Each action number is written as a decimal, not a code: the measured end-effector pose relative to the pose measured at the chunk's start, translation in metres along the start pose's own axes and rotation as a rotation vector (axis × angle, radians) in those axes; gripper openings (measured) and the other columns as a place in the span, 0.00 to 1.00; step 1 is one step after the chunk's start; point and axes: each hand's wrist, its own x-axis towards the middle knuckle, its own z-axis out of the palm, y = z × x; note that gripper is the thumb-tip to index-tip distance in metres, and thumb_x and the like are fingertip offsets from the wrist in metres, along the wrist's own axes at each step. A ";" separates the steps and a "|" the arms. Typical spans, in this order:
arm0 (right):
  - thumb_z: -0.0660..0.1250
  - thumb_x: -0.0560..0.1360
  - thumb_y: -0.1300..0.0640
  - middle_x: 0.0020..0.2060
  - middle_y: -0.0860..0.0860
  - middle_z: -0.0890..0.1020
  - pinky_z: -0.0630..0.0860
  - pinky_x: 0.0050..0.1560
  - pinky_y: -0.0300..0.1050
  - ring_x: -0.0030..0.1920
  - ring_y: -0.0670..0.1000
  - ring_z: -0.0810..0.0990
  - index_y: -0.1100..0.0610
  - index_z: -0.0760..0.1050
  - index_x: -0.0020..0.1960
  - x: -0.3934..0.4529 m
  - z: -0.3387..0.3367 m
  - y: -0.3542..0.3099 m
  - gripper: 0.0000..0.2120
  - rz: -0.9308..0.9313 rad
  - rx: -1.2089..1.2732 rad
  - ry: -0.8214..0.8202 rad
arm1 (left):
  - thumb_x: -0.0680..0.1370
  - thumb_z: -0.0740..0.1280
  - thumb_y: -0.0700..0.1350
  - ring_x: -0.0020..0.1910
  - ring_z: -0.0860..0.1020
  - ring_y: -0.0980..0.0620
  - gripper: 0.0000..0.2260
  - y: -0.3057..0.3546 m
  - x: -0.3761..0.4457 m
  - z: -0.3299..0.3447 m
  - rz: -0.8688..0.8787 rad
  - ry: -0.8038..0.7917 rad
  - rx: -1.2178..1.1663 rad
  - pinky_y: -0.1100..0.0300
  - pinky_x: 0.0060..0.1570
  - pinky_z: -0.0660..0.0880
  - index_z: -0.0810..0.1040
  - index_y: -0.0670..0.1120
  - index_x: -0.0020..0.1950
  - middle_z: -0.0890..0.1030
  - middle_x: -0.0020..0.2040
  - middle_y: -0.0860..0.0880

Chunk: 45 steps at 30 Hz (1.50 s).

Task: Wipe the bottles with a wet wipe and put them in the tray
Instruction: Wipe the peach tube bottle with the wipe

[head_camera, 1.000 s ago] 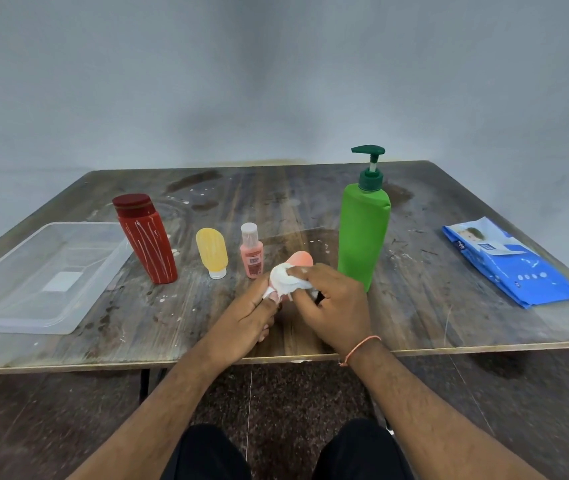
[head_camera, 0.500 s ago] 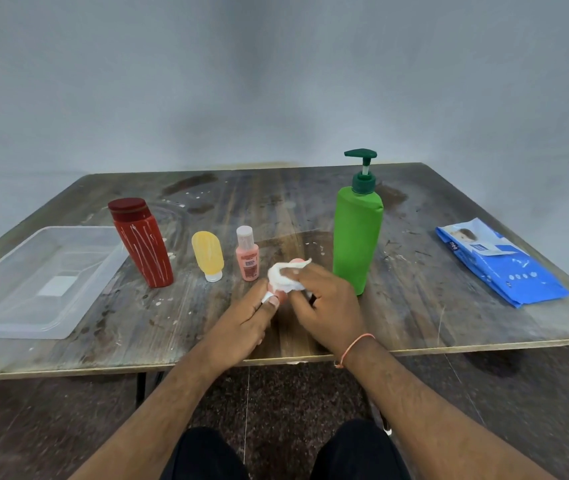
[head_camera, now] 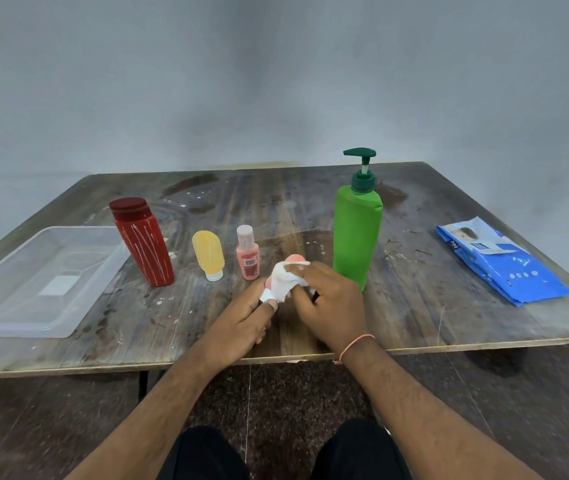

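My left hand (head_camera: 246, 318) grips a small peach bottle (head_camera: 295, 260) by its lower end; only the rounded top shows. My right hand (head_camera: 331, 303) pinches a white wet wipe (head_camera: 285, 282) against that bottle, wrapped over its side. On the table stand a red bottle (head_camera: 144, 242), a yellow tube (head_camera: 208, 254) on its cap, a small pink bottle (head_camera: 247, 254) and a tall green pump bottle (head_camera: 357, 230). The clear plastic tray (head_camera: 79, 317) lies at the left with nothing in it.
A blue pack of wet wipes (head_camera: 497, 261) lies at the right of the worn wooden table (head_camera: 432, 317). The table's front edge runs just under my wrists, with my knees below it. A plain wall stands behind.
The wipe has shifted over the peach bottle between my hands, covering more of its top, then sliding down its side. Both hands stay in place. The view drifted slightly.
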 end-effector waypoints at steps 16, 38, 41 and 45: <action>0.69 0.78 0.61 0.58 0.46 0.86 0.82 0.57 0.43 0.57 0.46 0.85 0.52 0.86 0.63 0.001 0.003 0.004 0.16 -0.057 0.116 -0.163 | 0.88 0.56 0.50 0.37 0.70 0.53 0.14 0.003 0.002 -0.001 -0.092 0.013 -0.162 0.53 0.37 0.73 0.73 0.54 0.72 0.71 0.43 0.50; 0.70 0.76 0.62 0.54 0.47 0.87 0.83 0.40 0.53 0.48 0.54 0.87 0.47 0.85 0.64 -0.001 0.003 0.001 0.19 -0.142 -0.003 -0.067 | 0.83 0.54 0.63 0.32 0.67 0.55 0.28 0.007 0.005 0.000 -0.206 0.152 -0.472 0.58 0.34 0.69 0.73 0.38 0.63 0.68 0.38 0.49; 0.69 0.76 0.61 0.55 0.46 0.87 0.83 0.40 0.52 0.48 0.53 0.87 0.47 0.85 0.64 -0.001 0.004 0.002 0.19 -0.119 -0.017 -0.053 | 0.86 0.51 0.60 0.31 0.66 0.55 0.25 0.006 0.005 0.000 -0.213 0.146 -0.506 0.59 0.33 0.68 0.73 0.40 0.64 0.68 0.37 0.51; 0.69 0.77 0.62 0.55 0.46 0.87 0.84 0.43 0.51 0.50 0.50 0.87 0.48 0.84 0.64 0.001 0.003 0.006 0.18 -0.063 -0.006 -0.035 | 0.82 0.55 0.63 0.32 0.68 0.55 0.26 0.006 0.003 -0.001 -0.207 0.112 -0.511 0.60 0.33 0.69 0.73 0.41 0.62 0.71 0.37 0.51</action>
